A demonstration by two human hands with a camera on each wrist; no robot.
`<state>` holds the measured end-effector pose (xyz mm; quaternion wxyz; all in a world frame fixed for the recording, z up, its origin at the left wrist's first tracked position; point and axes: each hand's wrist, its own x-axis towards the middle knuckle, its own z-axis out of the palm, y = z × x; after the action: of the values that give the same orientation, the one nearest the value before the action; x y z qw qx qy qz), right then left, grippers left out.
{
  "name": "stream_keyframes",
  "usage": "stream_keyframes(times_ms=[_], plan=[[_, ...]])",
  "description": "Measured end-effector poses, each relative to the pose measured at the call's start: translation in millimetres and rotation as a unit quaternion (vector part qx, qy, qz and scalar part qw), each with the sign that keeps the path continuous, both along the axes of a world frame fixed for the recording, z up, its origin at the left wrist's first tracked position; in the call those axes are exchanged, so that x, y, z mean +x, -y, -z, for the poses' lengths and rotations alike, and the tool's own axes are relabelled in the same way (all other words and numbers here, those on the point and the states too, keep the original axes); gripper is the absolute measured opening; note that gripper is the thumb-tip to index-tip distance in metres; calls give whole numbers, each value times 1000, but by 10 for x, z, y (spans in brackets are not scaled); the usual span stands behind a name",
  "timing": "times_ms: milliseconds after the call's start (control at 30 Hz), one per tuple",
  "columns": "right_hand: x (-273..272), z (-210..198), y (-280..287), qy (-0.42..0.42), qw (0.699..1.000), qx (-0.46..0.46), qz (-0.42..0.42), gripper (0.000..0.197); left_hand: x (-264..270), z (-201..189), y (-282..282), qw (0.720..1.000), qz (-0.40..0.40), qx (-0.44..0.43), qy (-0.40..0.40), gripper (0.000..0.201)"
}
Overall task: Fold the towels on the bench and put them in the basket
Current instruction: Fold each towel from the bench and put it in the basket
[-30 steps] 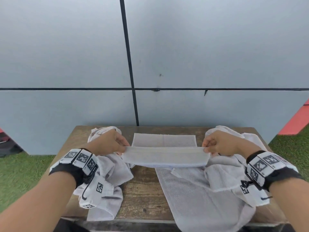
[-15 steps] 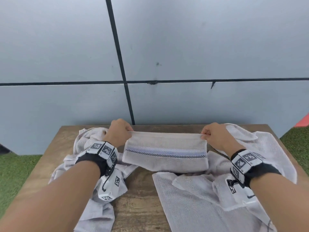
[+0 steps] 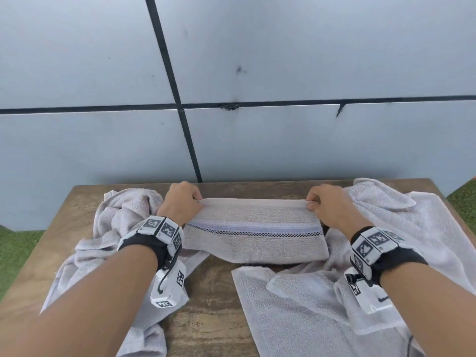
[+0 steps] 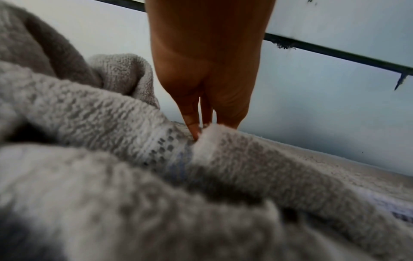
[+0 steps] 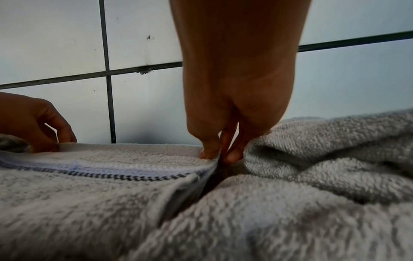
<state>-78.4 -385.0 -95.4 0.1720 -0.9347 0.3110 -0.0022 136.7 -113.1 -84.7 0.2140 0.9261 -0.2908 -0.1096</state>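
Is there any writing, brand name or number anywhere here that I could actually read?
None: no readable words or numbers in any view.
Wristbands: black-and-white square code patterns, not letters.
White box under the right wrist: a small dark mark, too small to read.
Folded towel: only a woven checked stripe.

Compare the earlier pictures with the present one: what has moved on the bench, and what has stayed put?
Both hands carried the striped towel's near edge away from the person to its far edge, completing a fold. The left hand and right hand still pinch its corners. The loose towels on the bench stayed put.
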Motion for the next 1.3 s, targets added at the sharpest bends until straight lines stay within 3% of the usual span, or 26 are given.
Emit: stream_keyframes(times_ms=[167,267,400,567,733,933,1067,1300], plan=[[5,9,-35,-32,999,23,-5,27,17,-48,-6,999,17,34,-11,14],[-20,-19,-79,-47,999,19,-4,12,4,-104,-27,998,29,50,-27,18],[-97,-131,-118,8,1000,14,-14,12,-52,-276,-68,998,39,41,-12,15],[-234,-536,-102,79,997,25,-5,14,-126,-673,-191,999,39,17,-4,10],[-570,-1108,-240,153,988,30,-4,10,-390,-1130,-475,996,30,-71,52,9],[-1014,-1506,-507,133,989,49,-41,13,-740,-1445,-915,994,47,-98,35,10],[-1073,-1559,-639,120,992,23,-36,14,-933,-1517,-1070,994,31,-99,32,9],[-1341,-1360,-962,232,973,10,-8,12,-1595,-1480,-1435,985,-39,-154,65,12]])
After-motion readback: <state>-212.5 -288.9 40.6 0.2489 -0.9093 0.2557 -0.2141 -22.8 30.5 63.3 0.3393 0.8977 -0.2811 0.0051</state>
